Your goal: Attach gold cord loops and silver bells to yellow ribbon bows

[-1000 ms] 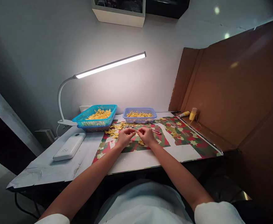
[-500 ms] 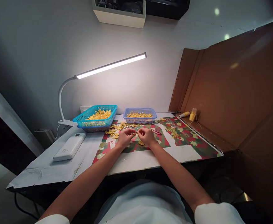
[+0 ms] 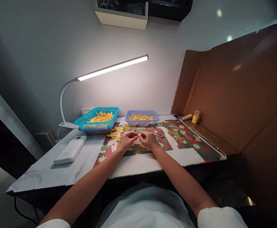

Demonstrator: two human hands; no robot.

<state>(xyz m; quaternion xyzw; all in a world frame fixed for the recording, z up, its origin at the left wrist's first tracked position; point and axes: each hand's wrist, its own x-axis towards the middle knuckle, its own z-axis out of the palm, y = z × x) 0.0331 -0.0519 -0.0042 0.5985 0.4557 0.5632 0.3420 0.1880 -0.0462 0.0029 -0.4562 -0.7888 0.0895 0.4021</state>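
Observation:
My left hand (image 3: 127, 141) and my right hand (image 3: 149, 141) meet fingertip to fingertip just over the table. Both are closed in a pinch on a small gold ribbon piece, mostly hidden by the fingers. Below the right hand lies a yellow ribbon bow (image 3: 143, 146), partly covered. Left of and behind my hands spreads a loose heap of yellow ribbon bows (image 3: 114, 136). A few small shiny round bits (image 3: 134, 129) lie just beyond the fingers. Beside the right hand rests a pink-handled tool (image 3: 158, 135), its near part hidden by that hand.
At the back stand a turquoise basket (image 3: 81, 122) and a lilac basket (image 3: 142, 123), both holding yellow pieces. A lit lamp (image 3: 112, 67) arches above. A white power bank (image 3: 70, 150) lies left. Gold strands (image 3: 176, 135) and a cardboard wall (image 3: 243, 85) are right.
My hands stay in nearly the same place, with only slight finger movement at the pinch. The number on the power bank's display reads differently.

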